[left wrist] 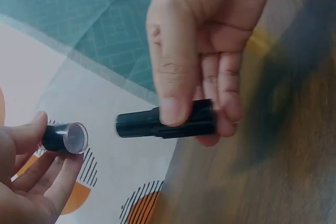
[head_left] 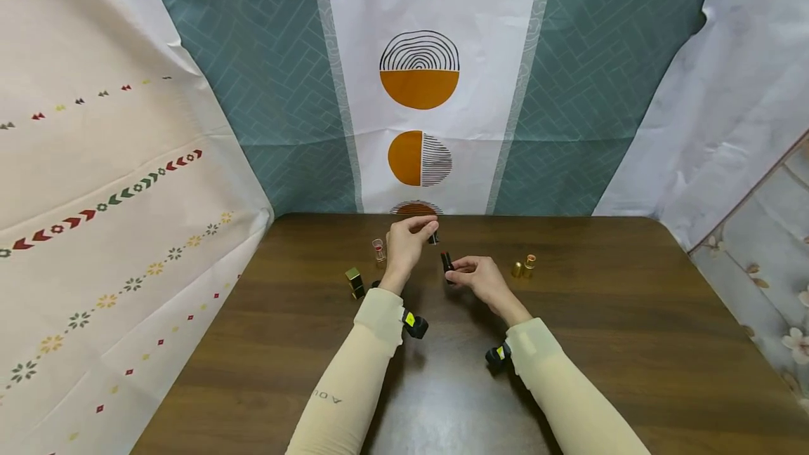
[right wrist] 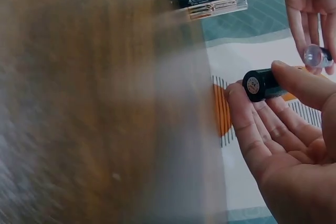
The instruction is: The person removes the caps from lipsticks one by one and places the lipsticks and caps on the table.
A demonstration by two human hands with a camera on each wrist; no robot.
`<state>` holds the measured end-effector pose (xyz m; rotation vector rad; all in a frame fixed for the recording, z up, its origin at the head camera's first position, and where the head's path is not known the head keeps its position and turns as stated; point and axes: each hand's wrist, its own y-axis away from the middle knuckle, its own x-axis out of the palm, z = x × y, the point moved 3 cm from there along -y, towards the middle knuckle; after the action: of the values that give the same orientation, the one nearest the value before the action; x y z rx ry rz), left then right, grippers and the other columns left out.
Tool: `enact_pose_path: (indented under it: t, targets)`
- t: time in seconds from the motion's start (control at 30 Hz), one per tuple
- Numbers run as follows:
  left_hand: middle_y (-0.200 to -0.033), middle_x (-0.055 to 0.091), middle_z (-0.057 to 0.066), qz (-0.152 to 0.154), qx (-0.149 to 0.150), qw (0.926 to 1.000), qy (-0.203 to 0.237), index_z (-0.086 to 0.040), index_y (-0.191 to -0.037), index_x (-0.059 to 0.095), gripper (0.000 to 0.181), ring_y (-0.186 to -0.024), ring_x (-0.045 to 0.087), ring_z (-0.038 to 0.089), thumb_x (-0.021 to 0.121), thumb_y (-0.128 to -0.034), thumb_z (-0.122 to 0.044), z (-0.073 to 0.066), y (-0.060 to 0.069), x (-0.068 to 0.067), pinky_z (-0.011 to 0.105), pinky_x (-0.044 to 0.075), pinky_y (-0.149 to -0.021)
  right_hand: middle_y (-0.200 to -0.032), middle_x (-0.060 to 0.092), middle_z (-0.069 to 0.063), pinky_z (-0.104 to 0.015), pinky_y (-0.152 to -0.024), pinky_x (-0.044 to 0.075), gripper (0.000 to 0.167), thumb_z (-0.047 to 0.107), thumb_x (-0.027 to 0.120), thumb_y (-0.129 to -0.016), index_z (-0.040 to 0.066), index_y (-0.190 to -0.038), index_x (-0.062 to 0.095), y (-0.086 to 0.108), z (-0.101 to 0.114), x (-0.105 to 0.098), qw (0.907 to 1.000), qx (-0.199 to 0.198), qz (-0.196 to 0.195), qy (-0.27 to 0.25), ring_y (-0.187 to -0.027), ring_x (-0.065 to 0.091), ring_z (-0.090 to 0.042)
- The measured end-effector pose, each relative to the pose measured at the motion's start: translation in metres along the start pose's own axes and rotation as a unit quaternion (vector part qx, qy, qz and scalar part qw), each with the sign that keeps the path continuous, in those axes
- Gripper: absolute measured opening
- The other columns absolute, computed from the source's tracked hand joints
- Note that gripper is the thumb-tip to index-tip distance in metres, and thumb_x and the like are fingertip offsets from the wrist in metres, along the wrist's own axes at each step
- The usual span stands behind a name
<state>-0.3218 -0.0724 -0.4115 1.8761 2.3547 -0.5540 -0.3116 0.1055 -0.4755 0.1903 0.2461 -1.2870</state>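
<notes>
Between finger and thumb, my right hand (head_left: 482, 278) holds a black lipstick tube (head_left: 447, 269), tilted above the table. A reddish tip tops it in the head view; the right wrist view shows a round sticker on its base. My left hand (head_left: 406, 243) is higher and to the left, pinching a small black lipstick cap (left wrist: 65, 138) with a clear rim. The cap's open end faces the lipstick tube (left wrist: 168, 120) in the left wrist view, and a gap separates the two.
A clear lipstick (head_left: 379, 250) and a gold-and-black lipstick (head_left: 355, 283) stand left of my left hand; a dark piece beside its wrist is mostly hidden. Two gold pieces, a shorter one (head_left: 517, 269) and a taller one (head_left: 529, 265), stand to the right on the wooden table (head_left: 600, 343).
</notes>
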Motion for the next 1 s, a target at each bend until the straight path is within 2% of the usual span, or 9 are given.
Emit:
enact_pose_path:
  t: [0.13, 0.33, 0.5, 0.63, 0.87, 1.0]
  targets:
    - [-0.104, 0.079, -0.001, 0.015, 0.004, 0.9999, 0.006, -0.018, -0.116, 0.081, 0.021, -0.099, 0.069, 0.018, 0.074, -0.0989, -0.027, 0.002, 0.002, 0.006, 0.036, 0.052, -0.082, -0.103, 0.077, -0.015, -0.054, -0.095, 0.055, 0.030, 0.014, 0.076, -0.096, -0.006, -0.118, 0.071, -0.001, 0.001, -0.004, 0.9999, -0.004, 0.002, -0.010, -0.092, 0.074, -0.040]
    - [-0.110, 0.077, 0.002, 0.045, 0.025, 0.9986, 0.014, -0.015, -0.120, 0.079, 0.023, -0.107, 0.068, 0.022, 0.072, -0.1004, -0.025, 0.004, 0.007, 0.014, 0.044, 0.053, -0.091, -0.107, 0.077, -0.015, -0.054, -0.099, 0.053, 0.035, 0.014, 0.074, -0.098, -0.007, -0.124, 0.068, 0.003, 0.000, -0.009, 0.9997, 0.007, 0.000, -0.022, -0.096, 0.074, -0.037]
    - [-0.107, 0.078, 0.001, 0.050, 0.036, 0.9979, 0.018, -0.016, -0.120, 0.079, 0.022, -0.105, 0.069, 0.020, 0.074, -0.0994, -0.022, 0.008, 0.011, 0.017, 0.042, 0.053, -0.089, -0.113, 0.074, -0.020, -0.054, -0.101, 0.052, 0.037, 0.011, 0.074, -0.098, -0.009, -0.127, 0.063, 0.007, 0.001, -0.018, 0.9993, 0.008, 0.000, -0.037, -0.102, 0.072, -0.042]
    - [-0.107, 0.078, 0.000, 0.051, 0.043, 0.9977, 0.012, -0.015, -0.120, 0.078, 0.023, -0.103, 0.070, 0.018, 0.074, -0.0989, -0.022, 0.010, 0.013, 0.020, 0.039, 0.054, -0.087, -0.113, 0.074, -0.022, -0.054, -0.099, 0.053, 0.036, 0.008, 0.073, -0.097, -0.011, -0.126, 0.062, 0.009, 0.003, -0.029, 0.9994, -0.009, -0.001, -0.033, -0.102, 0.073, -0.043]
    - [-0.112, 0.077, 0.001, 0.085, 0.028, 0.9956, 0.027, -0.015, -0.124, 0.077, 0.026, -0.106, 0.069, 0.019, 0.073, -0.0998, -0.023, 0.013, 0.017, 0.027, 0.041, 0.055, -0.090, -0.116, 0.074, -0.023, -0.056, -0.100, 0.052, 0.038, 0.011, 0.073, -0.098, -0.010, -0.127, 0.062, 0.015, 0.009, -0.052, 0.9998, -0.017, -0.003, -0.007, -0.105, 0.071, -0.046]
    - [-0.113, 0.076, 0.001, 0.108, 0.018, 0.9930, 0.043, -0.016, -0.125, 0.076, 0.027, -0.104, 0.069, 0.019, 0.072, -0.1002, -0.026, 0.014, 0.021, 0.032, 0.044, 0.057, -0.092, -0.116, 0.074, -0.020, -0.060, -0.104, 0.048, 0.038, 0.012, 0.073, -0.099, -0.010, -0.128, 0.062, 0.020, 0.012, -0.062, 0.9998, -0.011, 0.000, -0.014, -0.108, 0.068, -0.050]
